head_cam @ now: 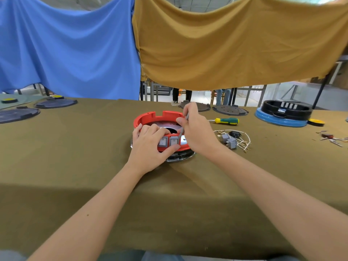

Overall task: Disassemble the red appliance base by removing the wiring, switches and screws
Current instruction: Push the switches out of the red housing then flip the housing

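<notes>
The red appliance base (148, 117) sits at the middle of the table on a shiny metal plate. Two grey rocker switches (168, 142) are set in its near wall. My left hand (150, 147) grips that near wall, fingers curled over the rim and thumb under the switches. My right hand (197, 132) holds a thin grey tool (182, 131), its tip pointing down beside the right switch. The inside of the base is partly hidden by both hands.
To the right lie loose grey switches with white wires (233, 140) and a green-yellow screwdriver (226, 120). Dark round plates (229, 110) line the back edge and left side. A black and blue base (284, 113) stands at the far right, small parts (331, 138) beside it.
</notes>
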### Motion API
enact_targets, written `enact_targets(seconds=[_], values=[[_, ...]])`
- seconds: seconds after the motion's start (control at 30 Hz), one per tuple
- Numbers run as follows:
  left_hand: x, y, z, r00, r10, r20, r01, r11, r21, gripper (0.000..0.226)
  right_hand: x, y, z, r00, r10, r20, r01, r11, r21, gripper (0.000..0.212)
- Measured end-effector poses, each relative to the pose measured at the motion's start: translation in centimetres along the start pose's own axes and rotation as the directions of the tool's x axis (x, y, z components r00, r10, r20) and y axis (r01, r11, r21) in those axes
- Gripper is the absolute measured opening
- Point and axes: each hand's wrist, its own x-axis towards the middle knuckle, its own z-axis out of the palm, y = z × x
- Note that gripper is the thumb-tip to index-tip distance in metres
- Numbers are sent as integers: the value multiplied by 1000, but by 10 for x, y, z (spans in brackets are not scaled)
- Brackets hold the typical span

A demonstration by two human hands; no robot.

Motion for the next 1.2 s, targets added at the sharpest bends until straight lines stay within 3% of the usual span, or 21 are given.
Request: enact_targets(seconds=[0.13, 0.3, 0.57, 0.77, 0.87, 1.07, 1.2], values=[[0, 1, 0, 1000, -5, 6, 5, 1000, 9, 46, 0, -3, 6, 993, -108, 38, 113, 976, -187, 16], [0, 0, 1, 1000, -2, 9, 2, 1000, -5, 49, 24, -6, -6, 986, 30, 163, -10, 992, -122, 13], [0, -1, 0, 1000, -2, 7, 3, 1000, -12, 51, 39, -8, -10, 951, 115, 286, -80, 988, -131, 13], [1, -1, -2, 1000, -11, -8, 10, 997, -78, 50, 22, -8, -14, 997, 21, 71, -31, 991, 134, 24], [1, -2, -1, 1000, -11, -10, 10, 998, -69, 50, 18, -16, -11, 998, -23, 55, 11, 978, 210, 26], [2, -1, -1, 999, -31, -12, 30, 997, -64, 53, 18, -17, 2, 970, -189, 156, 201, 977, -67, 13], [2, -1, -2, 999, -46, -12, 45, 995, -89, 56, 19, -15, -2, 963, -193, 188, 215, 971, -105, 11]])
